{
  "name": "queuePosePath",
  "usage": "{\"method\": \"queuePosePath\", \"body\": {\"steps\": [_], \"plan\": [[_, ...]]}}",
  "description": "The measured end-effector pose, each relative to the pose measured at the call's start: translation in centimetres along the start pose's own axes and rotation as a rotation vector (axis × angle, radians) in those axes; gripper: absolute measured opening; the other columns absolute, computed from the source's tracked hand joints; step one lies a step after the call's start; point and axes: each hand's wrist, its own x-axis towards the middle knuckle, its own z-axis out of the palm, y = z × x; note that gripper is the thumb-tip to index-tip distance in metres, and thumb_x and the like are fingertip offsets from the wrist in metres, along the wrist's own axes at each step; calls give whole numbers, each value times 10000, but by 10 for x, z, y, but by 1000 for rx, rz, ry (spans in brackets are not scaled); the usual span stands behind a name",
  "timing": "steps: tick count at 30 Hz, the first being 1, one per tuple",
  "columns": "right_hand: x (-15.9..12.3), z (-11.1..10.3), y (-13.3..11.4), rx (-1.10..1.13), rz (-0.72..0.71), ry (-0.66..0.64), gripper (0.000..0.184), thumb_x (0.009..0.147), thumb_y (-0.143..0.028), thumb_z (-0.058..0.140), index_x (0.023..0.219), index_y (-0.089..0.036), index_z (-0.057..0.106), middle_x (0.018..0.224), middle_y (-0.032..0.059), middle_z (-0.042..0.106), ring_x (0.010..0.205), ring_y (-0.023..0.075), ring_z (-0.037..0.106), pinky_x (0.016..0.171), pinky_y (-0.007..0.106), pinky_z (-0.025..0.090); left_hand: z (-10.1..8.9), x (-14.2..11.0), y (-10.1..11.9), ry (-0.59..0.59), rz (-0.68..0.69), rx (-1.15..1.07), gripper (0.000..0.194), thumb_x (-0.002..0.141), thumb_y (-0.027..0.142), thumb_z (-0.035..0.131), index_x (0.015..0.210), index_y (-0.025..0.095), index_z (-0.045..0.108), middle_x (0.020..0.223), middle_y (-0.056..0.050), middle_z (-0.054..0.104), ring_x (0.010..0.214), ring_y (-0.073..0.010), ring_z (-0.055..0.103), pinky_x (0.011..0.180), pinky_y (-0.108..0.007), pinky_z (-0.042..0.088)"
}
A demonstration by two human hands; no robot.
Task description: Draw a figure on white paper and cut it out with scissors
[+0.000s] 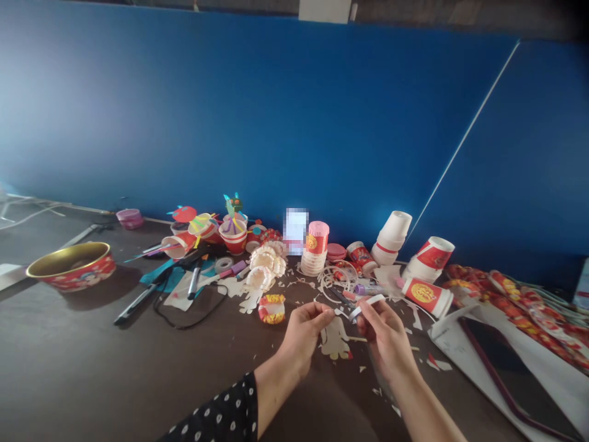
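Note:
My right hand (384,328) grips a thin white ring that looks like a roll of tape (375,301) between thumb and fingers. Close beside it, my left hand (306,325) is closed in a pinch. A small white bit shows near its fingertips, but I cannot tell whether it is held. Under the hands lies a cut-out paper piece (335,339) with scraps around it. Left of my left hand sits a red and yellow cut piece of paper cup (272,309).
Stacked paper cups (315,248) stand at the back, more cups (423,291) at right. A phone (519,380) rests on white paper at the right edge. Left are a gold-lined bowl (71,267), a box cutter (138,304), a marker (194,282) and decorated cups (234,236). A blue partition (257,116) closes the back.

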Motion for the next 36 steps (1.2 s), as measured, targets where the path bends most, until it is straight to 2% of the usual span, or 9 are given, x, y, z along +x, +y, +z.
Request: {"method": "queuePosePath", "body": {"steps": [3, 6, 10, 14, 19, 21, 24, 28, 36], "plan": [[0, -1, 1, -85, -61, 13, 208, 684, -325, 665, 799, -156, 627, 593, -25, 515, 516, 101, 420, 483, 207, 365, 0, 0, 0, -2, 9, 5, 274, 536, 340, 729, 599, 141, 552, 477, 42, 496, 398, -50, 415, 398, -175, 292], [2, -4, 4, -244, -129, 34, 226, 680, -335, 657, 811, -156, 614, 625, -9, 563, 544, 121, 465, 513, 227, 385, -1, 1, -1, 2, 20, 25, 243, 551, 319, 720, 610, 133, 574, 475, 41, 498, 386, -41, 399, 381, -168, 266], [3, -7, 2, -546, -170, 56, 310, 698, -363, 619, 915, -144, 593, 630, 11, 604, 570, 167, 533, 535, 254, 410, -2, 2, -2, 7, 21, 12, 203, 550, 258, 720, 650, 126, 603, 527, 18, 559, 428, -53, 458, 432, -169, 335], [3, -10, -6, -806, -192, 48, 271, 738, -372, 556, 911, -166, 582, 705, 46, 664, 652, 210, 609, 600, 279, 444, -3, 3, -2, 22, 35, -20, 196, 541, 230, 730, 665, 117, 630, 559, -4, 605, 444, -56, 487, 464, -170, 367], [8, -21, -16, -1314, -266, 169, 211, 763, -309, 517, 914, -174, 575, 760, 61, 692, 712, 238, 628, 628, 302, 424, -5, 5, -4, 1, 46, -46, 206, 528, 241, 747, 666, 111, 663, 576, -32, 637, 495, -87, 539, 508, -189, 403], [10, -26, -20, -1501, -205, 164, 180, 777, -244, 490, 928, -184, 568, 815, 66, 695, 749, 254, 628, 612, 310, 417, -5, 7, -5, 17, 51, -44, 227, 507, 249, 759, 665, 109, 675, 567, -34, 636, 494, -90, 538, 513, -196, 406], [11, -32, -27, -1699, -1, 134, 153, 792, -224, 455, 899, -204, 563, 845, 87, 685, 757, 278, 629, 563, 324, 410, -5, 9, -6, 55, 55, -43, 280, 471, 259, 777, 694, 113, 692, 576, -37, 645, 505, -99, 545, 535, -212, 418], [11, -38, -33, -1787, 195, 88, 146, 787, -203, 450, 883, -189, 559, 865, 132, 663, 782, 294, 628, 565, 342, 417, -6, 10, -5, 71, 65, -43, 386, 443, 270, 791, 789, 125, 700, 690, -61, 681, 604, -132, 586, 617, -241, 444], [12, -43, -32, -1779, 250, 39, 116, 764, -202, 487, 840, -192, 574, 821, 124, 668, 795, 303, 624, 584, 359, 421, -6, 9, -5, 62, 104, -9, 283, 458, 303, 777, 652, 129, 667, 561, -14, 621, 507, -99, 530, 523, -217, 396]]}}
